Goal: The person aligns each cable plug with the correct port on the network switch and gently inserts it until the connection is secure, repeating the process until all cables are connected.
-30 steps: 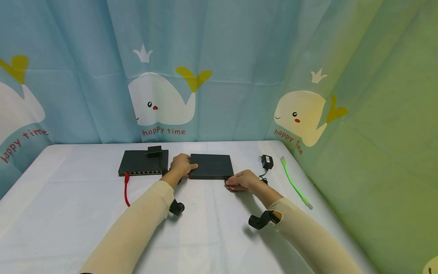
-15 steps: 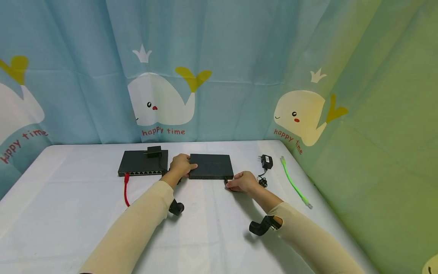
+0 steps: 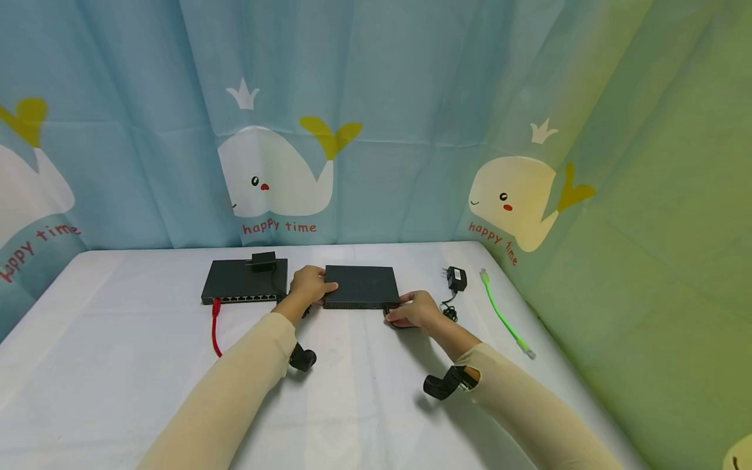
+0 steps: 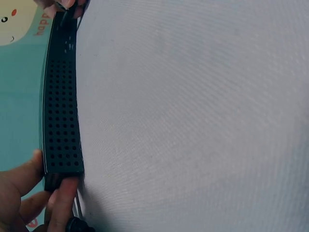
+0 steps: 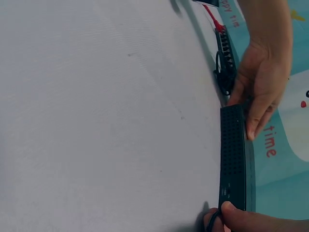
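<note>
A flat black network switch (image 3: 364, 286) lies in the middle near the table's back edge. The left hand (image 3: 307, 284) grips its left end, thumb on top and other fingers beneath, as the left wrist view shows. At the near right corner, the right hand (image 3: 416, 310) pinches a black power plug (image 4: 69, 15) against the side with vent holes. Whether the plug is fully seated, I cannot tell. Its thin cable runs right to a coiled bundle and a black power adapter (image 3: 456, 278). In the right wrist view, thumb and fingers hold the plug at the switch's lower end.
Left of the hands lies a second black switch (image 3: 229, 277), with a red network cable (image 3: 215, 329) plugged into its near side and a black adapter (image 3: 264, 261) on top. A short green network cable (image 3: 506, 316) lies at the right. A whale-print curtain (image 3: 405, 163) hangs behind the table.
The right hand has shifted slightly at the plug, its wrist turning a little. The left hand and the switch stay in place. The head view has tilted very slightly.
</note>
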`<state>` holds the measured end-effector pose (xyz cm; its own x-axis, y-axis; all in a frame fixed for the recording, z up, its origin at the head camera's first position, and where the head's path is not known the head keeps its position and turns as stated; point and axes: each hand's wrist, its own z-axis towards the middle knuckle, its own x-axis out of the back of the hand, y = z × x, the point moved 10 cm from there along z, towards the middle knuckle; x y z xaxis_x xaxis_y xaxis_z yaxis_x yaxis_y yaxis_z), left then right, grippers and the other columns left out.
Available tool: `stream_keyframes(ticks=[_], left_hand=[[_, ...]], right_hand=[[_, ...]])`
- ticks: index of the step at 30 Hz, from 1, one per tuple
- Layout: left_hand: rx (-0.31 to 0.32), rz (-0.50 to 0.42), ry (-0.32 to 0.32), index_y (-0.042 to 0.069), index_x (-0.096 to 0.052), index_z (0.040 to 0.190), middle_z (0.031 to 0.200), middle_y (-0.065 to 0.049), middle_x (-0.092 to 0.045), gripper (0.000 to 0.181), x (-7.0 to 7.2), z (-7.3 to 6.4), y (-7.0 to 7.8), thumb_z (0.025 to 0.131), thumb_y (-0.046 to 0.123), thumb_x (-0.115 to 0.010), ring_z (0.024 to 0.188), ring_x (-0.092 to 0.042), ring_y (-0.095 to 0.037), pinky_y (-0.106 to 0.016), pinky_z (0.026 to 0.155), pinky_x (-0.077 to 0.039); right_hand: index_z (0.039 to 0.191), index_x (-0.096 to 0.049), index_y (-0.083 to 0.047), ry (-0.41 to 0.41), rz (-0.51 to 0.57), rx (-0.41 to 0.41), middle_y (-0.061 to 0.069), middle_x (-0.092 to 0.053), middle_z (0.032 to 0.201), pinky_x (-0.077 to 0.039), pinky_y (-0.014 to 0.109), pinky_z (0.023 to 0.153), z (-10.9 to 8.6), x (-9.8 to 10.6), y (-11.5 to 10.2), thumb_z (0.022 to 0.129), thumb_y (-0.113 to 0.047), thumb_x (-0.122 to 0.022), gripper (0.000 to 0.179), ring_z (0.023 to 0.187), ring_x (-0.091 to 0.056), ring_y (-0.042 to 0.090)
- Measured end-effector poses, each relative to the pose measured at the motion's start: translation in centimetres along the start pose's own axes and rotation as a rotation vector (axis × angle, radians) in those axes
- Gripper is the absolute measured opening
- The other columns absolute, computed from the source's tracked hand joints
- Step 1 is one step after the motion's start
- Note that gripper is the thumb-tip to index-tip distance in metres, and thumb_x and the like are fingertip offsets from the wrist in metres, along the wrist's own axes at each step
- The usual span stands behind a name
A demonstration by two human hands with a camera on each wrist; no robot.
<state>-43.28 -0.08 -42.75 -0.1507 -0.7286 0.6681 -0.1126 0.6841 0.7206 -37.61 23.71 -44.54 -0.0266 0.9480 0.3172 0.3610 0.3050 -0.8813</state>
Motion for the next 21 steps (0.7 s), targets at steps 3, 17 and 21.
stream_keyframes(ticks=[3, 17, 21], left_hand=[[-0.005, -0.005, -0.008, 0.006, -0.049, 0.145, 0.14, -0.014, -0.057, 0.06, -0.09, 0.05, -0.13, 0.094, 0.029, -0.069, 0.082, -0.074, -0.022, -0.032, 0.079, -0.06], [-0.027, 0.003, -0.02, 0.006, -0.049, 0.145, 0.137, -0.013, -0.059, 0.061, -0.15, 0.1, 0.06, 0.093, 0.029, -0.07, 0.082, -0.073, -0.021, -0.028, 0.073, -0.06], [-0.026, -0.015, -0.015, 0.005, -0.049, 0.145, 0.136, -0.014, -0.06, 0.06, -0.23, 0.25, -0.12, 0.093, 0.028, -0.07, 0.084, -0.073, -0.022, -0.027, 0.07, -0.06]], right_hand=[[0.13, -0.047, 0.012, 0.003, 0.004, -0.006, 0.021, -0.069, 0.095, -0.062, 0.028, 0.068, 0.2, 0.01, 0.07, 0.08, 0.014, -0.073, 0.056, 0.069, -0.073, 0.017], [0.125, -0.048, 0.013, 0.022, 0.064, -0.046, 0.025, -0.062, 0.106, -0.061, 0.025, 0.063, 0.44, 0.14, 0.31, 0.078, 0.017, -0.072, 0.053, 0.062, -0.069, 0.013], [0.125, -0.048, 0.013, 0.017, 0.074, -0.049, 0.027, -0.064, 0.106, -0.061, 0.024, 0.062, 0.48, 0.17, 0.32, 0.078, 0.017, -0.072, 0.053, 0.062, -0.069, 0.013]])
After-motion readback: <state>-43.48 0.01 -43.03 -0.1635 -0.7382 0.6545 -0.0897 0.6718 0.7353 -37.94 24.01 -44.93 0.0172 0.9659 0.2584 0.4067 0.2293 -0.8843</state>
